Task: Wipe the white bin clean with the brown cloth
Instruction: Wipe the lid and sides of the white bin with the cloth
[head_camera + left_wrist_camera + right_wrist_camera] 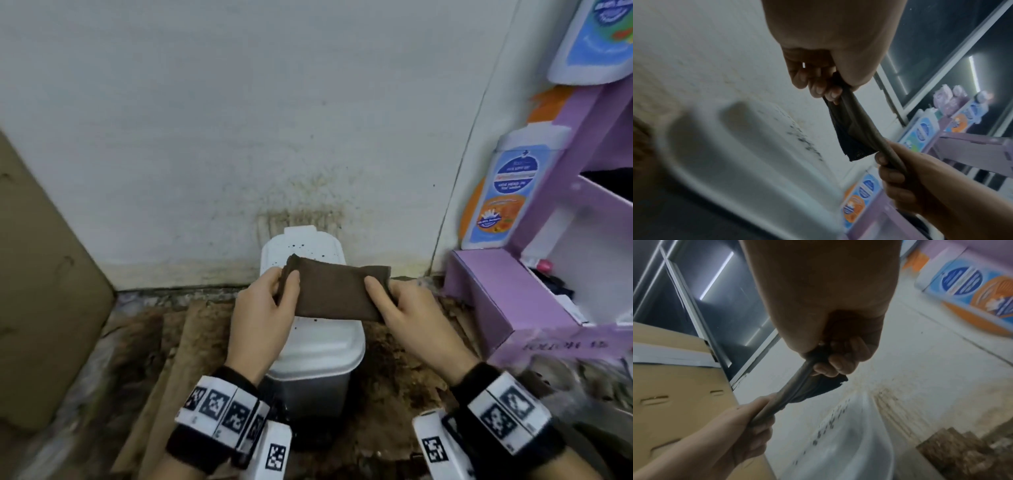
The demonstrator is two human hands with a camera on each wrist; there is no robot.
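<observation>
Nearest the camera, two wrists wrapped in black bands carrying white blocks with black square-code markers. Just beyond, the left hand pinching the left end of the brown cloth, thumb on top and fingers curled beneath. Opposite it, the right hand clamped on the right end in the same way, thumb over, fingers folded under. Cloth folded into a flat band, stretched level between both hands, held in the air above the white bin and not touching it. Below the cloth, the bin's closed lid, peppered with small dark specks. Bin standing on brown, dirty flooring against a white wall streaked with brownish stains. At left, leaning cardboard. At right, a purple shelf unit with blue-and-orange labelled bottles.
</observation>
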